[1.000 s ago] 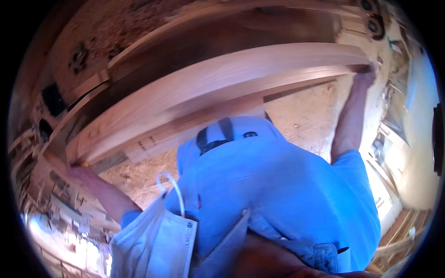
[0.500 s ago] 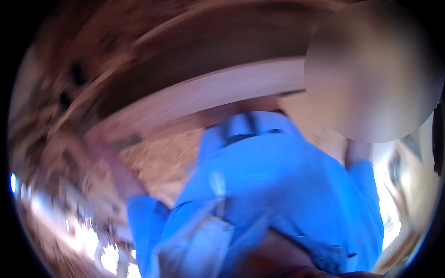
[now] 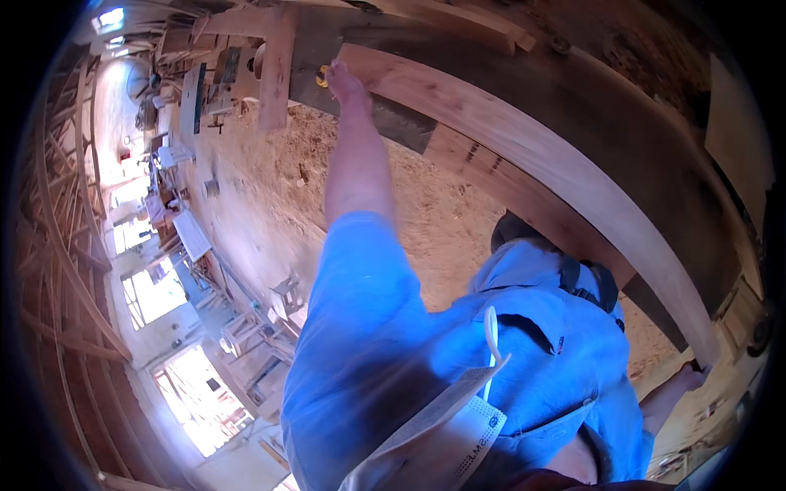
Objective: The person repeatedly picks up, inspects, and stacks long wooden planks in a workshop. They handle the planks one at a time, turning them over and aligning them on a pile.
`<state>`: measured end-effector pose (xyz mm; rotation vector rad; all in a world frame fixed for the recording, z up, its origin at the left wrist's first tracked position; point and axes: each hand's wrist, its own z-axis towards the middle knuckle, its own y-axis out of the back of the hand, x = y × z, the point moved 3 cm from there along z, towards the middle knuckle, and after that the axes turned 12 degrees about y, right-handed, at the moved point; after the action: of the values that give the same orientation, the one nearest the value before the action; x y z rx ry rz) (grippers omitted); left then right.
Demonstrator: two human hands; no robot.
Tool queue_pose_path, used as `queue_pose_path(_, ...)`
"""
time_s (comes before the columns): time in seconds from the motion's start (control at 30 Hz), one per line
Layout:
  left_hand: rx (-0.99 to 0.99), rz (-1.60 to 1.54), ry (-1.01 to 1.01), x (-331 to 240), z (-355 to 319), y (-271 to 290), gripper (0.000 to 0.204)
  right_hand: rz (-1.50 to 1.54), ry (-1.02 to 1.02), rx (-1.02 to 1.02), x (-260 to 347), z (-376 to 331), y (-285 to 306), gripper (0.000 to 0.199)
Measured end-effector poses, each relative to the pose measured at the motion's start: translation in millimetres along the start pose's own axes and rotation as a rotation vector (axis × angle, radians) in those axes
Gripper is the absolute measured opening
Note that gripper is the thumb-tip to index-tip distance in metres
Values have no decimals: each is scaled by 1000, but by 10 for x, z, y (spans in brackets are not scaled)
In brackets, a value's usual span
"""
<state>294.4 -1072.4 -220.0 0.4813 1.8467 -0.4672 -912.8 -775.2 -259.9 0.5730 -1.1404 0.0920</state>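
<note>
A long reddish, planed wooden board (image 3: pixel 524 135) stretches in front of me, bent by the lens, over a dark bench top (image 3: pixel 606 131). At its left end is my left hand (image 3: pixel 350 88), on a straight arm, its fingers closed around a small yellow tool (image 3: pixel 322 76) that looks like a tape measure. My right hand (image 3: pixel 693 376) is at the opposite end, small in the picture, with its fingers curled at the board's tip. A second plank (image 3: pixel 491 168) with dark marks lies on the near side, partly hidden by my clothing.
Another plank (image 3: pixel 278 69) crosses the bench's left end. Wood shavings (image 3: pixel 303 155) cover the floor on the near side. Timber pieces (image 3: pixel 475 29) lie along the far side. Bright windows (image 3: pixel 201 397) and benches with stacked wood line the left.
The blurred view has become sharper and turned, so the board now slants down to the right. My left arm appears higher and straighter, and the right hand has come into sight.
</note>
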Motion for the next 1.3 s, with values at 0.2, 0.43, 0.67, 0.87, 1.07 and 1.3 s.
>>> queue_pose_path(0.2,-47,-11,-41,-22,-39,-9,25,283,-280,-372,348,-79,-255,34)
queue_pose_path(0.43,14,-86,14,-139,-223,-46,17,367,-380,-324,622,-115,-309,29)
queue_pose_path(0.67,-57,618,-213,-502,-39,-73,34,-83,-427,131,873,340,-239,45)
queue_pose_path(0.87,-99,979,-198,-583,-38,-102,54,-615,-352,439,821,571,-174,56)
queue_pose_path(1.07,-64,583,-260,-334,-53,-23,47,-625,-365,371,791,466,-207,61)
queue_pose_path(1.3,97,446,-74,108,244,198,37,136,-360,393,374,-16,98,39)
